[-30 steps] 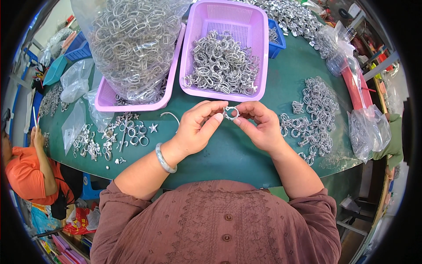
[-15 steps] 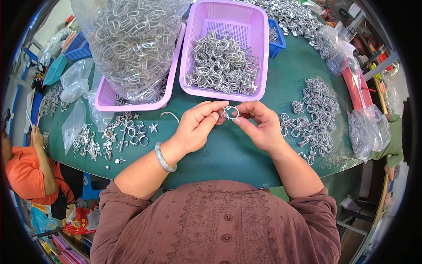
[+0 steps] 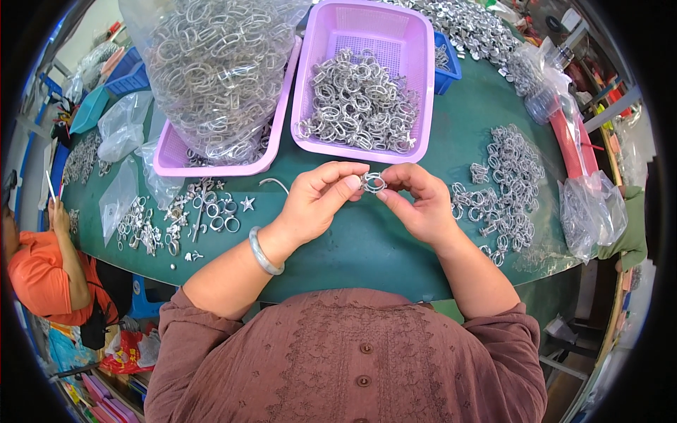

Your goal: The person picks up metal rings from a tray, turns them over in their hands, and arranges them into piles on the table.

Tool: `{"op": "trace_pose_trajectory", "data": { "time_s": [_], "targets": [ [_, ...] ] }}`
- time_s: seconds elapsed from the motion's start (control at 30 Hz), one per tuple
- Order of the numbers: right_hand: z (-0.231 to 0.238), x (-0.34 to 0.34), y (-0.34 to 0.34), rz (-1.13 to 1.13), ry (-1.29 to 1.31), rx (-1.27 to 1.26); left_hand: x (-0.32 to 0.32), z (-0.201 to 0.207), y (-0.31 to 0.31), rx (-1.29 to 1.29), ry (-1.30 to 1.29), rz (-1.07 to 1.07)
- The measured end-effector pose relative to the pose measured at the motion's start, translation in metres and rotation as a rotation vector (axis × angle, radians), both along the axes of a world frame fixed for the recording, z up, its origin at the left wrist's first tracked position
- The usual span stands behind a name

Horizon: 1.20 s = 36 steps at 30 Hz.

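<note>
A silver metal ring [image 3: 374, 183] is pinched between both my hands, just in front of a purple basket [image 3: 423, 144]. My left hand [image 3: 321, 194] closes thumb and fingers on its left side, hiding part of it. On its right side, the thumb and fingertips of my right hand [image 3: 417, 201] grip the band. Inside the purple basket lies a heap of similar rings [image 3: 363, 102]. A loose pile of rings [image 3: 511, 187] spreads over the green table [image 3: 352, 261] to the right of my right hand.
At the back left, a clear bag full of metal pieces [image 3: 218, 77] stands in a second pink-purple basket [image 3: 211, 170]. Assorted small castings and rings [image 3: 204, 208] lie left of my wrist. A pink basket with plastic bags [image 3: 589, 204] is at the right edge. A person in orange [image 3: 53, 271] works at far left.
The ring has turned between my fingers, so its band now shows at a different angle. My hands stay in nearly the same place.
</note>
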State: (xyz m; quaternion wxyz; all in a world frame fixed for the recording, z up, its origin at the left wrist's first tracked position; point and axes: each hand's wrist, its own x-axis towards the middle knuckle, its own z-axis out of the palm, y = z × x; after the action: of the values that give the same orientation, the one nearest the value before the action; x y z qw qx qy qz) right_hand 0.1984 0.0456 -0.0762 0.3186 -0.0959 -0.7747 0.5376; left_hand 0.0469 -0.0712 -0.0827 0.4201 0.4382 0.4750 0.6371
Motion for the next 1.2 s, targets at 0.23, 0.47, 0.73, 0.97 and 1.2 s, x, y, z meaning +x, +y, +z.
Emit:
{"op": "trace_pose_trajectory", "data": {
  "time_s": [0.23, 0.47, 0.73, 0.97, 1.2],
  "targets": [
    [-0.0005, -0.0002, 0.0014, 0.029, 0.057, 0.005, 0.0037, -0.0035, 0.0008, 0.035, -0.109, 0.006],
    [0.0021, -0.0018, -0.0021, 0.101, 0.042, -0.187, 0.0031, -0.0024, 0.0007, 0.125, 0.056, 0.034],
    [-0.0001, -0.0016, -0.0020, 0.125, 0.099, -0.181, 0.0048, -0.0007, 0.0005, 0.141, 0.117, 0.066],
    [0.0004, -0.0020, -0.0020, 0.106, 0.105, -0.116, 0.0044, -0.0017, 0.0014, 0.137, 0.114, 0.068],
    [0.0000, -0.0020, -0.0015, 0.083, 0.100, -0.066, 0.0041, -0.0022, 0.0016, 0.132, 0.119, 0.062]
  ]
}}
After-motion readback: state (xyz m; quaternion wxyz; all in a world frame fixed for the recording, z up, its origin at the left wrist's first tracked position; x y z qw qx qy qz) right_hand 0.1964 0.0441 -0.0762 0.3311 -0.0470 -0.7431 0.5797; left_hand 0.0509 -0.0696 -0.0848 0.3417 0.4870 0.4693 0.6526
